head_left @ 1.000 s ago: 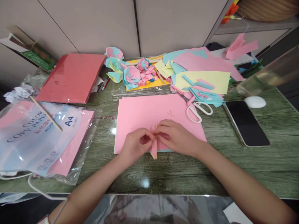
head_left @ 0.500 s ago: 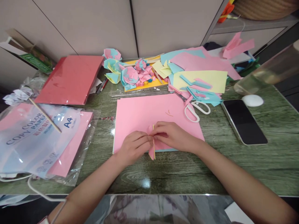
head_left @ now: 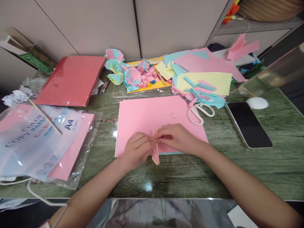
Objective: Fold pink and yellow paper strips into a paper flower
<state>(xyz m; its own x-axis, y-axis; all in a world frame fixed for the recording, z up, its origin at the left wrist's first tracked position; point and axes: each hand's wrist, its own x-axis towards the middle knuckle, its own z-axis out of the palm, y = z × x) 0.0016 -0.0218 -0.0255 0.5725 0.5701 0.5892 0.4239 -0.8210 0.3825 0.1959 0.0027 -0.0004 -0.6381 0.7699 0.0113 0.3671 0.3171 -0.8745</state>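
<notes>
Both hands meet over the near edge of a stack of pink paper sheets (head_left: pixel 147 114). Between them is a small folded pink paper (head_left: pixel 155 155) with yellow edges; its lower tip points towards me. My left hand (head_left: pixel 138 148) pinches it from the left, fingers curled. From the right, my right hand (head_left: pixel 174 137) grips its middle between thumb and fingertips. The fingers hide the centre of the fold. White-handled scissors (head_left: pixel 195 116) lie at the right of the pink sheets, their blades partly covered by paper scraps.
A phone (head_left: pixel 249 125) and a white mouse (head_left: pixel 257 103) lie to the right. Folded paper flowers (head_left: pixel 133 77) and coloured paper scraps (head_left: pixel 204 83) stand at the back. On the left are a bagged paper pack (head_left: pixel 35 139) with a stick on it and a red paper stack (head_left: pixel 71 80).
The folded paper has turned slightly between my fingers, and its lower tip has swung a little to the right and shows more yellow edge. Both hands stay nearly in place.
</notes>
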